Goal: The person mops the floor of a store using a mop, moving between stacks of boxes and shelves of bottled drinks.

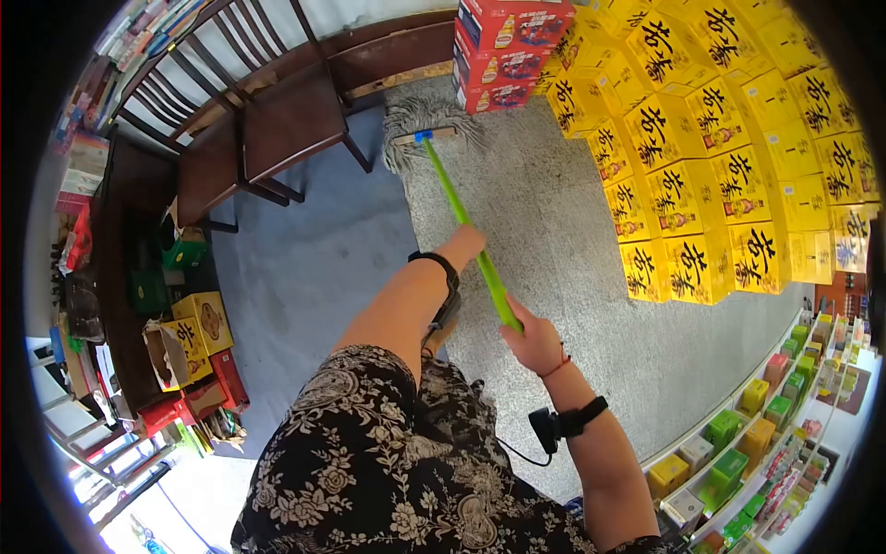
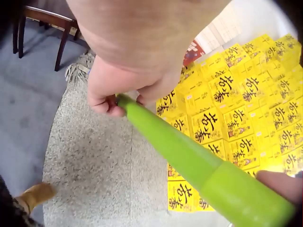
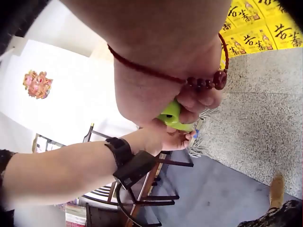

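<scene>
A mop with a green handle (image 1: 489, 277) slants away from the body, its grey string head (image 1: 429, 115) lying on the floor below the red cartons. Partway down the handle, the left hand (image 1: 463, 246) grips it; in the left wrist view the curled fingers of that hand (image 2: 125, 87) are round the green pole (image 2: 175, 146). The right hand (image 1: 537, 342) holds the handle's thick upper end, and in the right wrist view its fingers (image 3: 196, 101) wrap the green end (image 3: 173, 116). A blue clamp (image 1: 423, 136) joins pole and mop head.
Dark wooden chairs (image 1: 295, 120) stand at the upper left on bluish floor (image 1: 314, 240). Stacked yellow cartons (image 1: 688, 194) fill the right, beside red cartons (image 1: 508, 55). Shelves of small boxes (image 1: 724, 471) line the lower right. More boxes (image 1: 205, 323) lie along the left.
</scene>
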A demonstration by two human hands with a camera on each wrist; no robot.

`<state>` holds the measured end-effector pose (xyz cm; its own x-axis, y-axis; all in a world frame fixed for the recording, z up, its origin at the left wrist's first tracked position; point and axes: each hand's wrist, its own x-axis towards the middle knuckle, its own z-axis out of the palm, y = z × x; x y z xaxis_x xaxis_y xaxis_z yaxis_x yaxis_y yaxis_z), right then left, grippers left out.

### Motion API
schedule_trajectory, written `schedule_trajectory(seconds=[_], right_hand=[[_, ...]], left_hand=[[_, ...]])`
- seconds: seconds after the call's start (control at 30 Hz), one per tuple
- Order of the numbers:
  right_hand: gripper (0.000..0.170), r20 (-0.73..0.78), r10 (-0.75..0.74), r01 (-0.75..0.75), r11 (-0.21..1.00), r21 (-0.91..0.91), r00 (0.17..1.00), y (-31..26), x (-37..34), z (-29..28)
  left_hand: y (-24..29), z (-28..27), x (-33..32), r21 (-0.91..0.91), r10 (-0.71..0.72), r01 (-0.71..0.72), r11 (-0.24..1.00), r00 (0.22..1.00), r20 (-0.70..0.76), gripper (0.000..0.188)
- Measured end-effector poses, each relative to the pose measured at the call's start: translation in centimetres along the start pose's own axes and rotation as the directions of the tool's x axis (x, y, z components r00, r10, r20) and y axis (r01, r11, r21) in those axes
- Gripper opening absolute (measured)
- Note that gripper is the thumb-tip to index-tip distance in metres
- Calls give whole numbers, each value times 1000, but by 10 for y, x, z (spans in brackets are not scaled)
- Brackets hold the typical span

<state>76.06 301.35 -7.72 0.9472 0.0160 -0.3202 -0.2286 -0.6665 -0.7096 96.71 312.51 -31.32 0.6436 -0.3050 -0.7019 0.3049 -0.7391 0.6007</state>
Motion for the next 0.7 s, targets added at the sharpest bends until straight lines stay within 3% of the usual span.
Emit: schedule_trajectory(seconds=[0.07, 0.13, 0.27, 0.33, 0.37, 0.43, 0.57, 0.6, 0.63, 0.67, 0.7], right_hand=[[54, -19, 13, -13, 1000, -19, 1000, -4, 37, 1], [54, -27, 21, -22, 999, -43, 999, -12, 64, 0], [55, 29, 97, -96, 995, -35, 995, -28, 90, -4], [56, 33, 98, -96, 994, -43, 995, -24, 91, 4], [58, 38, 73, -70, 994, -83, 997, -15, 86, 11], [59, 37, 49, -44, 991, -127, 998, -7, 76, 18], [62, 105, 101, -96, 994, -52, 989, -4, 32, 22], [62, 119, 86, -81, 995, -52, 989, -4, 16, 22], [62, 111, 86, -80, 995, -56, 990, -5, -2, 22], [61, 135, 134, -127, 990, -59, 982, -6, -20, 23], [61, 160, 181, -173, 983, -64, 970, -7, -42, 25]], left_hand=[[17, -21, 9, 31, -31, 32, 999, 999, -17, 33], [53, -51, -18, -30, -45, 39, 999, 978, -202, 28], [37, -72, 29, -110, -88, 77, 991, 991, -102, 38], [31, -72, 37, 82, -91, 92, 992, 996, -18, 40], [31, -70, 29, 82, -92, 93, 992, 996, -16, 40], [37, -62, 2, 293, 165, -120, 948, 977, -132, 23], [27, -36, -25, 373, 76, -43, 927, 994, -76, 21], [24, -29, -37, 664, 221, -232, 711, 970, 102, 26], [21, -19, -51, 831, 288, -407, 379, 905, 312, 33], [14, -3, -65, 832, 295, -410, 373, 903, 312, 33], [2, 19, -76, 546, 212, -214, 810, 975, 69, 39]])
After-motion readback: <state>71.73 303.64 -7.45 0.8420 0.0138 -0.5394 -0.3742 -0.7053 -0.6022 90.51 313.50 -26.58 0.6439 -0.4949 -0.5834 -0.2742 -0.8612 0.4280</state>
